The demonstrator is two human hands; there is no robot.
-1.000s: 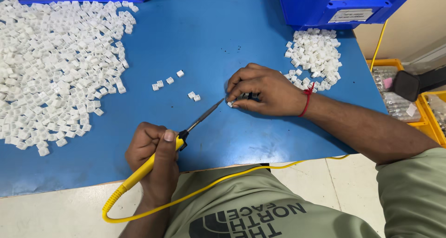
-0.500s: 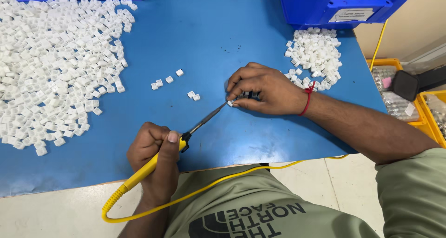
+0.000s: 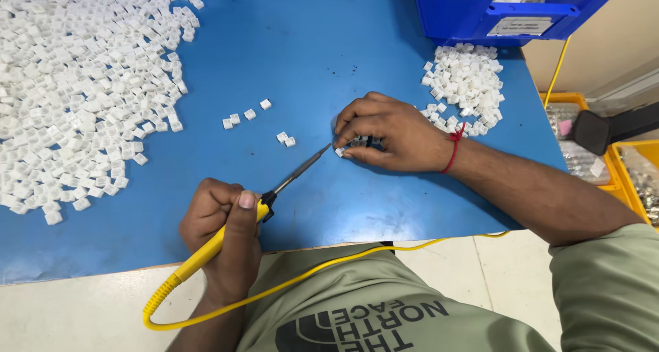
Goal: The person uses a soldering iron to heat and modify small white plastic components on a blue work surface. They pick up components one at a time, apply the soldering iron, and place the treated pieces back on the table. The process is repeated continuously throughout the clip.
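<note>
My left hand [image 3: 220, 221] is wrapped around the yellow handle of a soldering iron [image 3: 295, 177]. The iron's metal tip reaches up and right to a small white plastic piece [image 3: 339, 151]. My right hand [image 3: 388, 132], with a red thread at the wrist, pins that piece to the blue table [image 3: 329, 63] with its fingertips. More small pieces seem tucked under those fingers, mostly hidden. A yellow cord [image 3: 309, 276] runs from the handle across my lap.
A large heap of white pieces [image 3: 75, 98] covers the left of the table, and a smaller heap [image 3: 467, 84] lies by a blue bin [image 3: 480, 8] at the back right. A few loose pieces [image 3: 244, 115] lie mid-table. Yellow trays [image 3: 618, 160] stand off the right edge.
</note>
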